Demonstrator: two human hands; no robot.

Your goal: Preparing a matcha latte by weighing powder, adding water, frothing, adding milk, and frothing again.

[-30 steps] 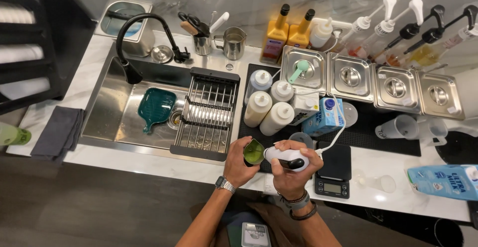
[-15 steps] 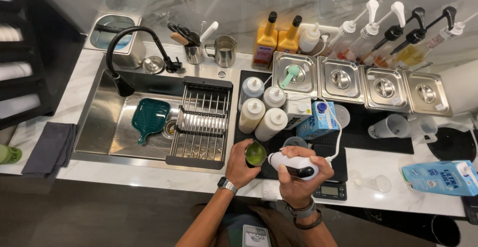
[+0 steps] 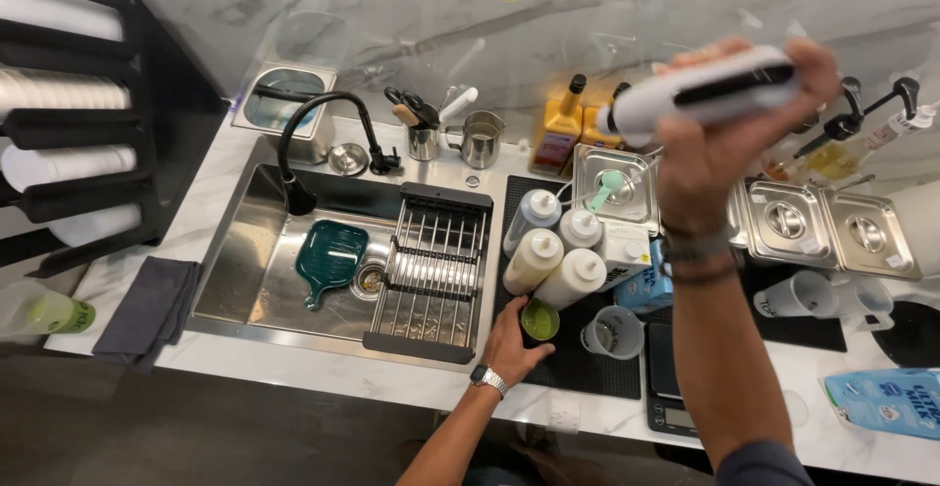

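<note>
Head view looks down on a marble counter with a steel sink (image 3: 264,280). Low in the middle, the left hand (image 3: 509,344) rests on the black mat (image 3: 587,373), its fingers curled around the left side of a small cup of green liquid (image 3: 540,321). The cup stands upright on the mat, touching the hand, just in front of three white squeeze bottles (image 3: 558,261) and just left of a clear plastic cup (image 3: 614,331).

Well above and to the right, the right hand (image 3: 729,134) is raised high, close to the camera, and clamped around a white handheld frother (image 3: 710,90) with a black strip on its body. That tool lies roughly level, its narrow end pointing left, well apart from the green cup below. A dark band sits on the right wrist; a watch (image 3: 487,379) sits on the left.

A teal paddle-shaped board (image 3: 331,259) lies in the sink beside a black drying rack (image 3: 436,271). Lidded steel containers (image 3: 827,227) line the back right, and a black scale (image 3: 668,383) sits near the counter's front edge.
</note>
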